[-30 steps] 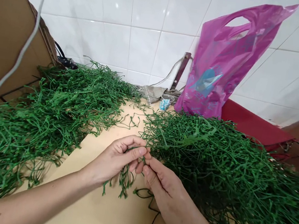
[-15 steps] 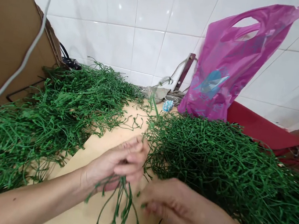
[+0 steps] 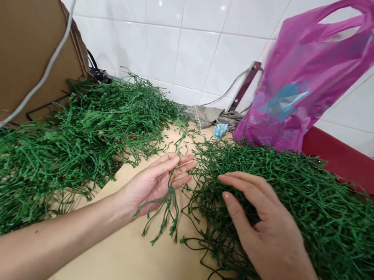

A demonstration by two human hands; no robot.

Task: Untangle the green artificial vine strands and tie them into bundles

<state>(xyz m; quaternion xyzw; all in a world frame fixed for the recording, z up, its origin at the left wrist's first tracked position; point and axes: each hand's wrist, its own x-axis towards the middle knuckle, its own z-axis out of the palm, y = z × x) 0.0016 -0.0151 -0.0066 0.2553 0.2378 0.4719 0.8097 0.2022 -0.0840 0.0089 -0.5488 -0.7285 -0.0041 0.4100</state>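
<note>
Green stringy strands form a small bunch point(image 3: 169, 198) that hangs across the palm and fingers of my left hand point(image 3: 153, 184), pinched between thumb and forefinger near its top. The loose ends dangle below the palm. My right hand point(image 3: 262, 220) is open, thumb and fingers apart with nothing between them, over the edge of the right pile of green strands point(image 3: 324, 201). Another large pile of green strands point(image 3: 82, 139) lies to the left. The tan work surface point(image 3: 122, 251) shows between the piles.
A cardboard box point(image 3: 20, 38) with a white cable point(image 3: 50, 60) before it stands at left. At the back are a pink plastic bag point(image 3: 296, 76), a blue-and-white item point(image 3: 220, 130), grey cloth point(image 3: 206, 116) and a metal bar point(image 3: 245, 88). Something red point(image 3: 347, 162) lies behind the right pile.
My right hand has moved up and to the right and opened. My left hand has loosened its outer fingers around the bunch and shifted slightly up. The view has shifted a little.
</note>
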